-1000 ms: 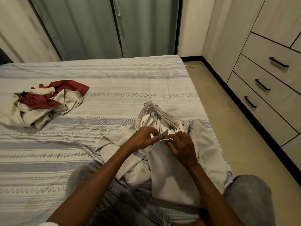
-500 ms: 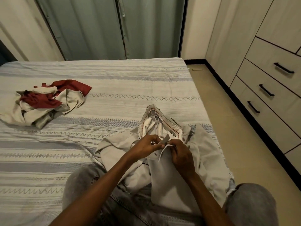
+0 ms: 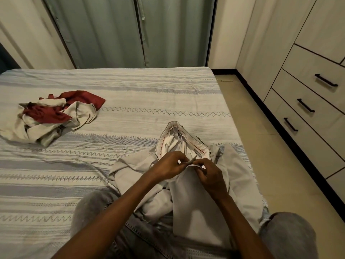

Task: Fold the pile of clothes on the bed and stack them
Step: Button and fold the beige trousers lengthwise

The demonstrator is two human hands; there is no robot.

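Matt cloth garment (image 3: 196, 212) — woven bedspread (image 3: 130, 94)

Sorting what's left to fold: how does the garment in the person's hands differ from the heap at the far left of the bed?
The grey garment is one plain piece lying across the lap; the heap mixes red and cream cloth. The left hand and right hand pinch the grey garment; the heap lies untouched. Both are crumpled and unfolded.

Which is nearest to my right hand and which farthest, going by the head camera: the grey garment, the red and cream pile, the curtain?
1. grey garment: pinched by the right hand, in front
2. red and cream pile: far left on the bed
3. curtain: beyond the bed
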